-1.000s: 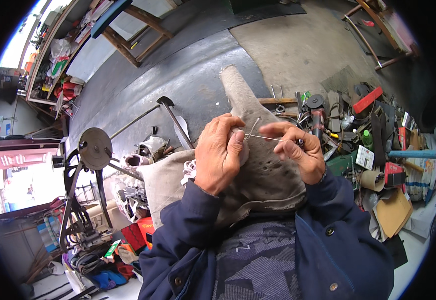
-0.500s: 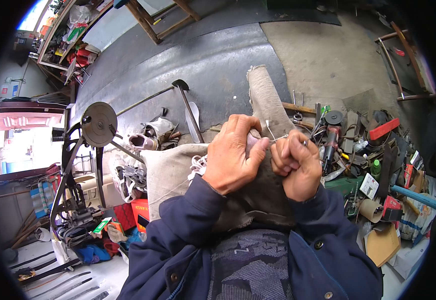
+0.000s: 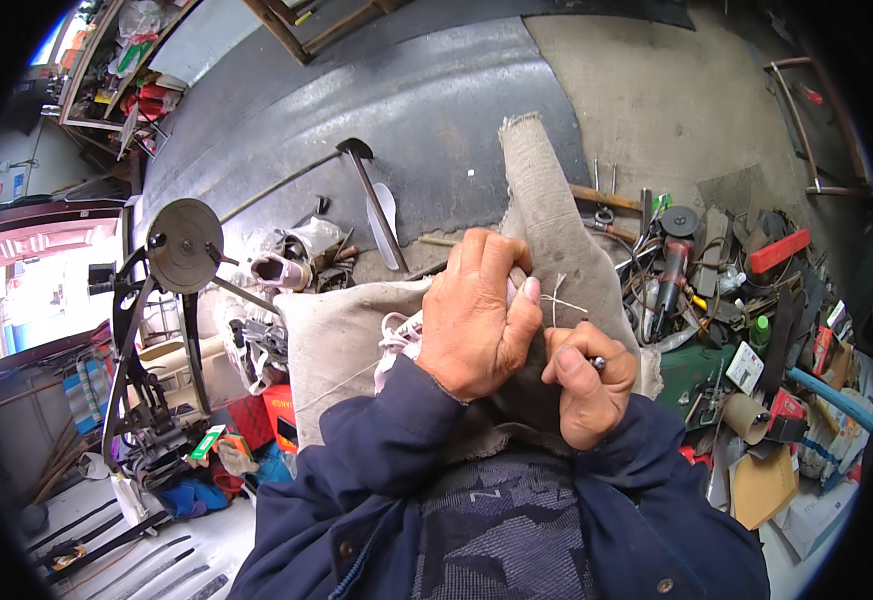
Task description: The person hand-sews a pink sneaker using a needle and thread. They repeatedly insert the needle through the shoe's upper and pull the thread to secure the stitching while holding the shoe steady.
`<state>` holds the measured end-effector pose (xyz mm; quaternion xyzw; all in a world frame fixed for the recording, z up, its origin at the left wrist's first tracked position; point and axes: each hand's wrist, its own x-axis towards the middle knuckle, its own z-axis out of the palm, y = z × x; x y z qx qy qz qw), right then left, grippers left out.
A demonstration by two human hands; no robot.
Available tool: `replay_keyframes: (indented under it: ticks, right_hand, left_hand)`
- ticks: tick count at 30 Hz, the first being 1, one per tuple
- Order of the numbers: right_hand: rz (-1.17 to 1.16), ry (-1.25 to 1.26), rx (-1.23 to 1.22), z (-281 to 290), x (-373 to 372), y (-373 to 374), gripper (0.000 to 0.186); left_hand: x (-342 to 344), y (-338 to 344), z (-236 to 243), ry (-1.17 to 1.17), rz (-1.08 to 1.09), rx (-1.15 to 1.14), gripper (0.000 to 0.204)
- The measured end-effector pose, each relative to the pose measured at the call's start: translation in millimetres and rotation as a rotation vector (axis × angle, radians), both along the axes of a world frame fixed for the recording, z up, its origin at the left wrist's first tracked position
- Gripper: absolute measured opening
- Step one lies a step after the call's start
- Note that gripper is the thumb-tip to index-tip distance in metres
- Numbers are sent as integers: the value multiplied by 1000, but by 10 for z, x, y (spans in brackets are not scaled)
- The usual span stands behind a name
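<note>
Right hand (image 3: 588, 385): had dropped toward the lower centre of the frame since half a second earlier; its fingers were curled nearly into a fist, with a small dark metal piece (image 3: 598, 362) poking out between them.
Left hand (image 3: 481, 322): arched at the centre of the frame, closed over a shoe, thumb laid along the near side.
Pale pink shoe (image 3: 412, 342): sat at the centre, mostly hidden under that hand, white laces (image 3: 393, 332) spilling out to its left.
White thread (image 3: 567, 303): stuck out right of the left thumb in splayed ends, one strand dropping to the curled fingers; whether they pinched it could not be told.
Grey-beige cloth (image 3: 546, 190): covered the lap beneath both hands and reached into the upper centre.
Metal wheel (image 3: 184, 246): stood on its frame at centre left.
Angle grinder (image 3: 672, 268): lay among jumbled tools at centre right, near a green bottle (image 3: 759, 334).
Brown envelope (image 3: 764, 488): rested at lower right.
</note>
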<state>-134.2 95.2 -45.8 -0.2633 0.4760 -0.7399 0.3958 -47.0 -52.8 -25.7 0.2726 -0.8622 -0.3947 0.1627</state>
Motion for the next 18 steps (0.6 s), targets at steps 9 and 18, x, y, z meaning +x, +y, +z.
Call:
replay_keyframes:
  ticks: [9,18]
  right_hand:
    - [-17,49,92,79,-26,-13,24]
    - [-29,127,81,27,-57,-79,12]
  left_hand:
    - [191,-5,203,123,-33,-111,43]
    - [1440,80,330,-23,318,-39,45]
